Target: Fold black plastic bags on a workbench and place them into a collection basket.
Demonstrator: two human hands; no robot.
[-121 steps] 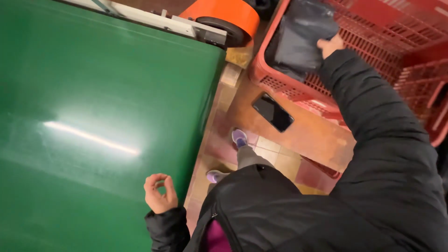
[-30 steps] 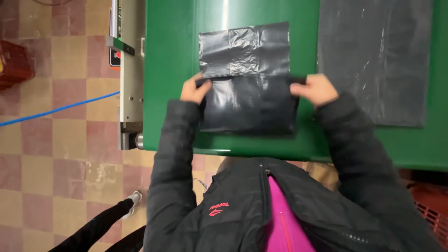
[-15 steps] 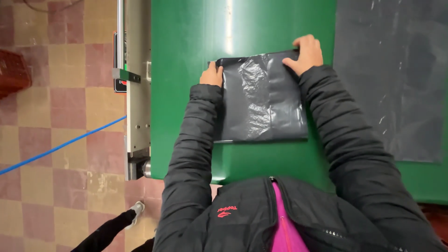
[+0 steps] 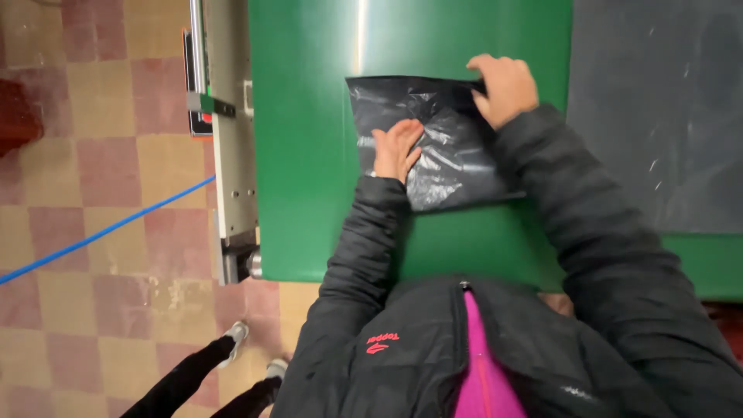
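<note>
Near edge of green table [image 4: 309, 232]: L hand [image 4: 396, 149] fingers flat & released, pressing on black poly bag [image 4: 453, 166] mid-panel; farther, R hand [image 4: 505, 87] fingers curled pinching bag's far edge — imo keep L palm pressure steady, pull R taut so film lies w/o creases.

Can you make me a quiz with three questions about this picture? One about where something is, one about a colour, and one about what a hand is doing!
1. Where is the black bag?
A on the floor
B on the table
C in a crate

2. What colour is the table?
A green
B red
C white

3. What is the left hand doing?
A hanging in the air
B pressing flat on the bag
C in a pocket

Answers: 1 B, the bag lies on the tabletop. 2 A, its top is bright green. 3 B, the palm rests on the bag, while the right hand holds its top corner.
</note>
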